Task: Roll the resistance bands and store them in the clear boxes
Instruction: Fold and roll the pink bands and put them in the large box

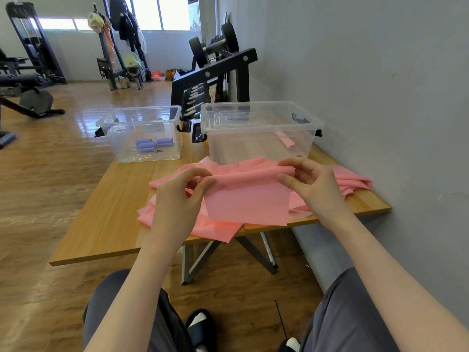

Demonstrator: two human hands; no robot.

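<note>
A pink resistance band (247, 199) is lifted above a loose pile of pink bands (352, 182) on the wooden table (106, 224). My left hand (181, 196) pinches the band's top left edge. My right hand (309, 184) pinches its top right edge, and the band hangs flat between them. Behind stand two clear boxes. The left box (142, 134) holds three rolled purple bands (152, 144). The right box (258, 130) holds one rolled pink band (286, 141).
A grey wall runs along the table's right side. A black dumbbell rack (215, 77) stands right behind the boxes. Gym machines and a coat stand are far left across the wooden floor. My knees and slippers are below the table's near edge.
</note>
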